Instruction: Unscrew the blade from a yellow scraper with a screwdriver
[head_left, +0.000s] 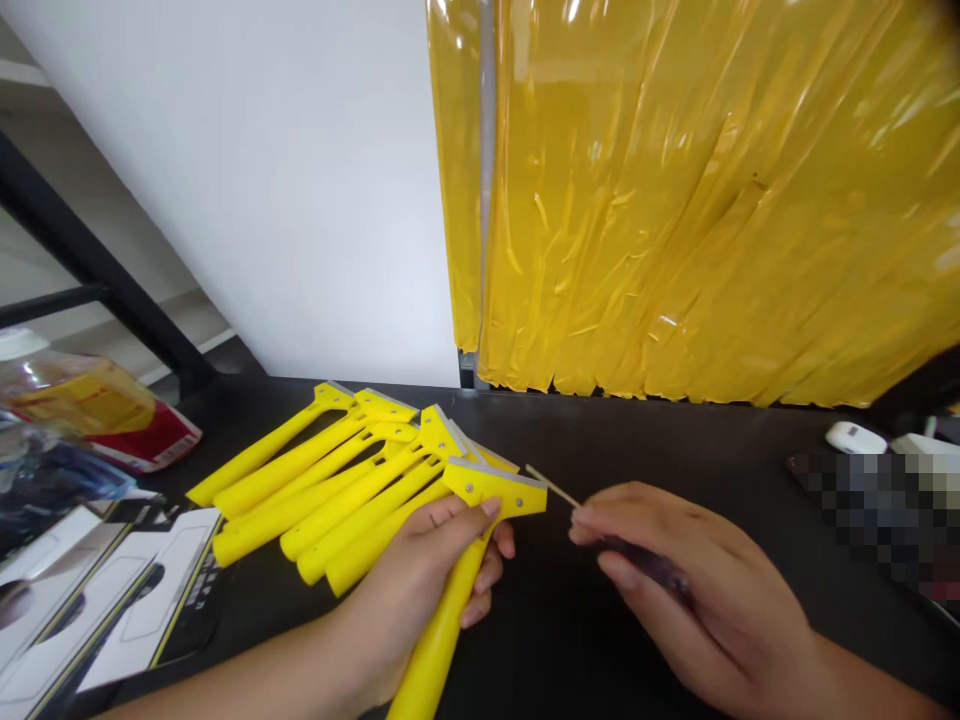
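Left hand (431,580) grips a yellow scraper (465,560); right hand (675,580) holds a screwdriver (555,488).

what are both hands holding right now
Left hand: closed on a yellow scraper, thumb near its head.
Right hand: closed on a screwdriver, its tip close to the scraper's head.

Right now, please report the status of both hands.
Left hand shut on yellow scraper. Right hand shut on thin tool, tip near scraper head. Scraper pile lies left.

Black table (675,440) (matte, perhaps) bearing yellow scrapers (330,480).
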